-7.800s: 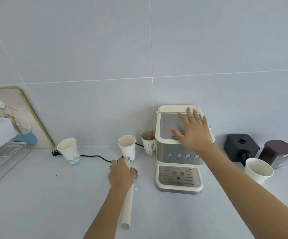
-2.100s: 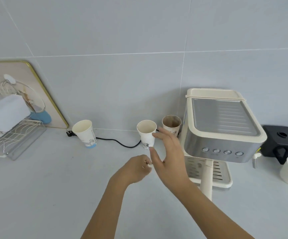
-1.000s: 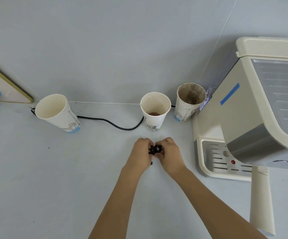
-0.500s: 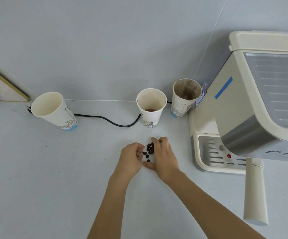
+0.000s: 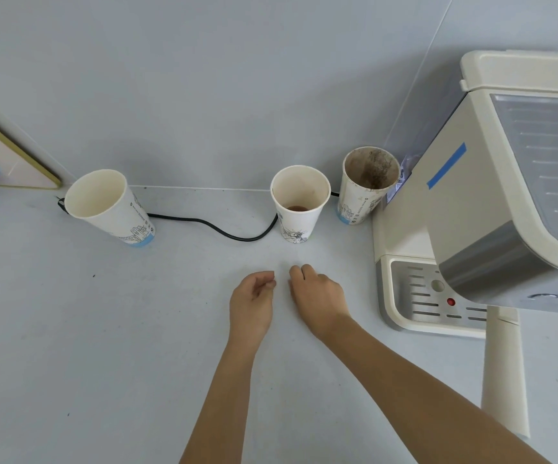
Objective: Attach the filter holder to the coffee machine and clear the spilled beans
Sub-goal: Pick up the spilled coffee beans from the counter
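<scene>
The cream coffee machine (image 5: 471,202) stands at the right. The filter holder's long cream handle (image 5: 505,373) sticks out toward me from under its head. My left hand (image 5: 252,303) and my right hand (image 5: 317,296) rest side by side on the grey counter (image 5: 86,346), in front of the middle paper cup (image 5: 299,202). The left hand's fingers are curled shut against its thumb. The right hand's fingers are curled down, palm to the counter. No coffee beans show; the strip of counter between the hands is bare.
The middle cup has something brown at its bottom. A stained paper cup (image 5: 367,182) stands against the machine, and another paper cup (image 5: 110,205) at the left. A black cable (image 5: 210,226) runs along the wall. The drip tray (image 5: 418,296) lies right of my right hand.
Half a second ago several beans lay loose on the counter between my hands. Now they are out of sight and both hands have curled closed, slightly apart.
</scene>
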